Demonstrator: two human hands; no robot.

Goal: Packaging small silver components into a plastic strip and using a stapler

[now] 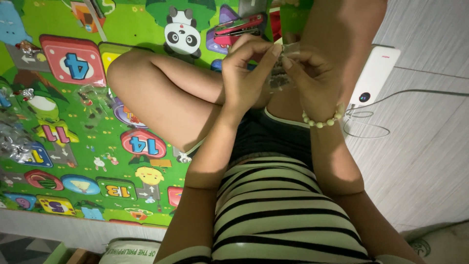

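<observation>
Both my hands are raised in front of me above my crossed legs, pinching a small clear plastic packet (282, 68) between them. My left hand (248, 73) grips its left edge with thumb and fingertips. My right hand (312, 80), with a pale bead bracelet (322, 121) on the wrist, holds the right edge. What is inside the packet is too small to tell.
A red stapler (239, 27) lies on the colourful children's play mat (73, 122) just beyond my hands. Several clear plastic packets (14, 142) are scattered at the mat's left. A white power bank (373, 76) with a cable (415, 93) rests on the grey floor at right.
</observation>
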